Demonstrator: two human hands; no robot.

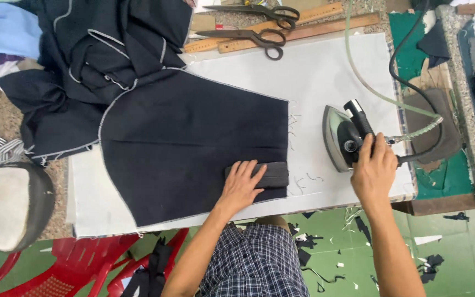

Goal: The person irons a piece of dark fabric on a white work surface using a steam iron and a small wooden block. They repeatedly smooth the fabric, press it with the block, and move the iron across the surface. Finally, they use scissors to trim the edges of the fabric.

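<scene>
Keep your left hand flat on the folded dark fabric strip; right hand, at 3 o'clock, clasps the steel iron's black handle.

Two pairs of scissors, two wooden rulers, one steam iron, one dark folded strip, one red plastic chair, two hands.

two scissors, wooden rulers, red plastic chair, tailor's ham
</scene>
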